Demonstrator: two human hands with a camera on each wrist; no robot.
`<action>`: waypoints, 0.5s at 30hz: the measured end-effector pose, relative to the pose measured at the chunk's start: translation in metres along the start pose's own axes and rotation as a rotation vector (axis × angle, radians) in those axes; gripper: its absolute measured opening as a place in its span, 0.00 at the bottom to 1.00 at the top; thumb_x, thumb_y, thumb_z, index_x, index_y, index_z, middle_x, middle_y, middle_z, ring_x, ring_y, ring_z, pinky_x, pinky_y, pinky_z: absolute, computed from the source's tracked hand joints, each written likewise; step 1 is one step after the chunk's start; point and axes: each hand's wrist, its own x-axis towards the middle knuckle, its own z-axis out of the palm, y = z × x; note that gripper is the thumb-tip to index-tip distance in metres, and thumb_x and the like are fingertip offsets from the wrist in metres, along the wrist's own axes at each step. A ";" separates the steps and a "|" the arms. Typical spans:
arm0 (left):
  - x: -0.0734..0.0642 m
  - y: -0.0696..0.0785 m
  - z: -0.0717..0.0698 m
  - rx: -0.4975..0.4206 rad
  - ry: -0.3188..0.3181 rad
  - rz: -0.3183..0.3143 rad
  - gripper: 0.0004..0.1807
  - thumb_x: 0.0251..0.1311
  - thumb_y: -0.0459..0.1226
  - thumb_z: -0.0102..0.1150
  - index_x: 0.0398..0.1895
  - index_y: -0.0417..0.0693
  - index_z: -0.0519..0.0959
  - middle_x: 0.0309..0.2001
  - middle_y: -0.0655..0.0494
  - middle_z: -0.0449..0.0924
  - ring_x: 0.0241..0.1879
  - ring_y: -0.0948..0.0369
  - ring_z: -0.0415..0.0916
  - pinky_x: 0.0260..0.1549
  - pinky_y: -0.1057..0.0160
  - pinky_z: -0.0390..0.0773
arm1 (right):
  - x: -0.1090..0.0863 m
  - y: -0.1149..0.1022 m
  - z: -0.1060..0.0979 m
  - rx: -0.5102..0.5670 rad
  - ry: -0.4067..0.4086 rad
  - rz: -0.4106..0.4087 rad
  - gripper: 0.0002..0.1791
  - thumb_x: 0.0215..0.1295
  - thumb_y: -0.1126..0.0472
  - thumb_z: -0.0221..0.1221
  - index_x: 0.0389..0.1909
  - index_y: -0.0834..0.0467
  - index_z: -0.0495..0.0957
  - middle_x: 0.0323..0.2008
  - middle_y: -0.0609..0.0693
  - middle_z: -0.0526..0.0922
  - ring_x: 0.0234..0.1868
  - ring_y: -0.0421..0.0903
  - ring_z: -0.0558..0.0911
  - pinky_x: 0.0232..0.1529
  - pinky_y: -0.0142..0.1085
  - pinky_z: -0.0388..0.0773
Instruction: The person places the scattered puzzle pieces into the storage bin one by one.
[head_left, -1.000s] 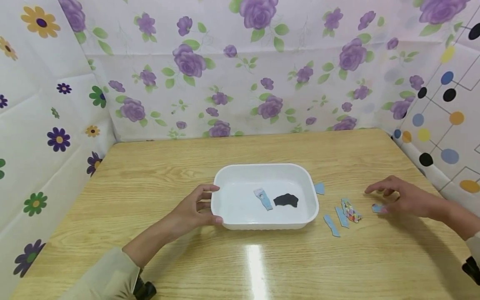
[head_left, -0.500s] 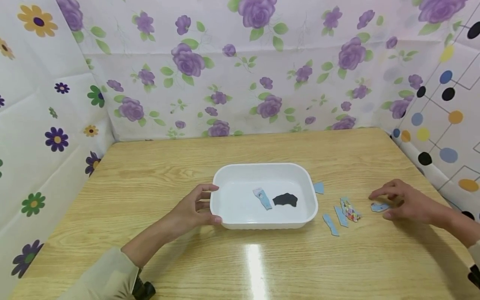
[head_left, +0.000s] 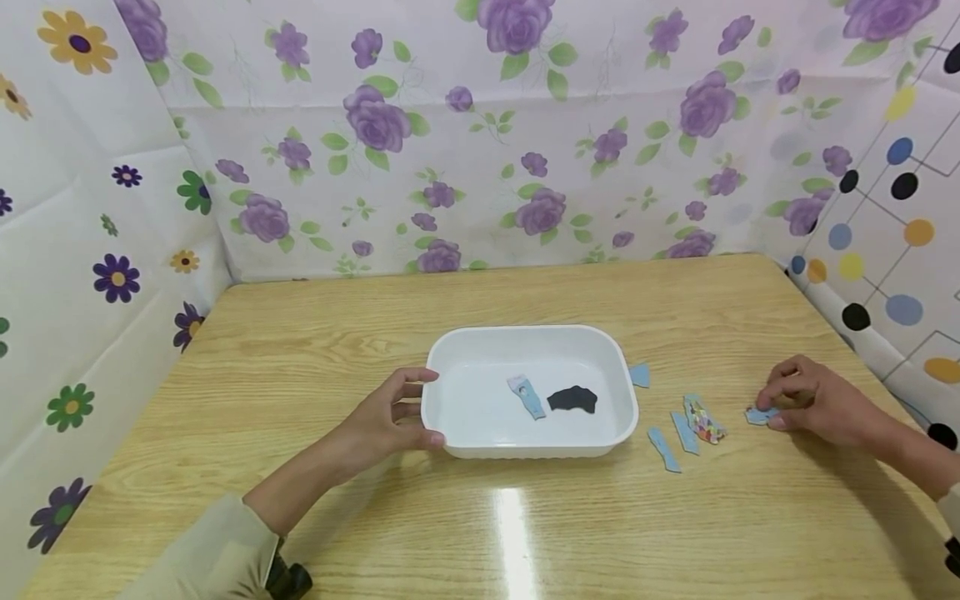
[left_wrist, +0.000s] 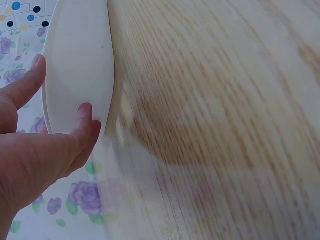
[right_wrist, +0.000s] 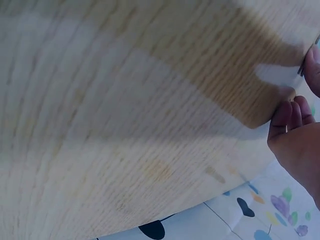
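In the head view my left hand [head_left: 388, 418] holds the left end of a white plastic tray [head_left: 528, 452], thumb low at the front corner and fingers curved against its side. The left wrist view shows the hand [left_wrist: 52, 135] spanning the tray's outer wall [left_wrist: 82, 55]. Inside the tray lie a light blue printed piece [head_left: 527, 397] and a black jagged piece [head_left: 573, 399]. At the right, my right hand [head_left: 821, 404] pinches a small blue printed puzzle-like piece [head_left: 759, 415] at the tabletop. In the right wrist view this hand [right_wrist: 297, 135] is partly cut off.
Right of the tray lie two narrow blue pieces [head_left: 663, 450] and a multicoloured piece [head_left: 703, 420]. Another blue piece [head_left: 640, 376] sits by the tray's right wall. The wooden table [head_left: 315, 333] meets flowered cloth [head_left: 442, 158] behind and patterned cloth at both sides.
My right hand has drawn slightly right, its fingers apart from the small blue piece half a second ago, then closed on it. My left hand and the tray stay put.
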 end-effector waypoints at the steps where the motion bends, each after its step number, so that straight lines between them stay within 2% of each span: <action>1: 0.000 0.000 0.000 0.001 0.001 -0.001 0.46 0.51 0.37 0.72 0.70 0.49 0.55 0.68 0.39 0.56 0.66 0.42 0.61 0.55 0.54 0.75 | 0.000 0.000 0.001 -0.019 0.013 -0.031 0.16 0.42 0.76 0.71 0.27 0.51 0.84 0.39 0.43 0.70 0.41 0.28 0.66 0.35 0.21 0.68; 7: 0.000 0.000 -0.001 0.004 0.008 -0.005 0.46 0.51 0.37 0.72 0.70 0.49 0.55 0.68 0.39 0.57 0.66 0.42 0.61 0.54 0.53 0.75 | 0.003 0.000 0.010 -0.151 0.077 -0.190 0.23 0.36 0.80 0.70 0.25 0.49 0.79 0.36 0.46 0.72 0.43 0.29 0.63 0.37 0.25 0.62; 11: 0.000 0.001 0.000 0.006 0.011 -0.010 0.45 0.51 0.37 0.72 0.70 0.50 0.55 0.68 0.40 0.57 0.66 0.42 0.61 0.54 0.53 0.76 | 0.002 0.000 0.012 -0.179 0.074 -0.189 0.14 0.46 0.71 0.71 0.24 0.52 0.76 0.36 0.47 0.71 0.44 0.29 0.61 0.39 0.30 0.57; 15: -0.001 0.001 0.001 0.007 0.011 -0.013 0.45 0.51 0.37 0.72 0.70 0.51 0.56 0.68 0.40 0.57 0.66 0.42 0.61 0.55 0.53 0.75 | 0.002 -0.003 0.012 -0.163 0.060 -0.131 0.14 0.47 0.72 0.70 0.24 0.52 0.76 0.37 0.47 0.71 0.44 0.29 0.60 0.39 0.30 0.57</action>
